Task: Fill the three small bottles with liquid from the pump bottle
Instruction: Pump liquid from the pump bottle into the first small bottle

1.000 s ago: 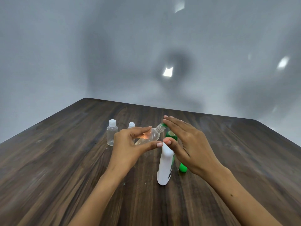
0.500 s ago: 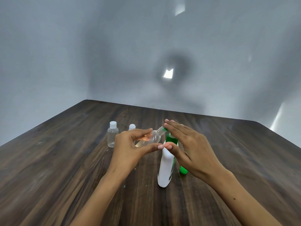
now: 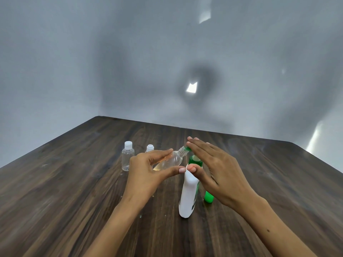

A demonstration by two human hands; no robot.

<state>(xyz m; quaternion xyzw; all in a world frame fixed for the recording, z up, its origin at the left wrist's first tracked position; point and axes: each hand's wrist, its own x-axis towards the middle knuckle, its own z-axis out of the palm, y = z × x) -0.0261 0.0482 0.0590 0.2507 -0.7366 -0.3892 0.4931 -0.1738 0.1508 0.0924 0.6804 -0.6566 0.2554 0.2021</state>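
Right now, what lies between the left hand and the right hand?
In the head view, the tilted small bottle, gripped by the left hand, meets the pump bottle under the right hand.

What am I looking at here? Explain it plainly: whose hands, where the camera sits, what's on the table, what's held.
No machine here: a person works with bare hands, filmed by one wide-angle camera on their head, looking forward and down. The left hand holds a small clear bottle, tilted, its open neck at the green nozzle of the white pump bottle. It already holds some amber liquid. The right hand lies flat-fingered over the green pump head. On the dark wooden table two more small capped bottles stand, one in full view and one partly behind the left hand. A green cap-like piece stands by the pump bottle.
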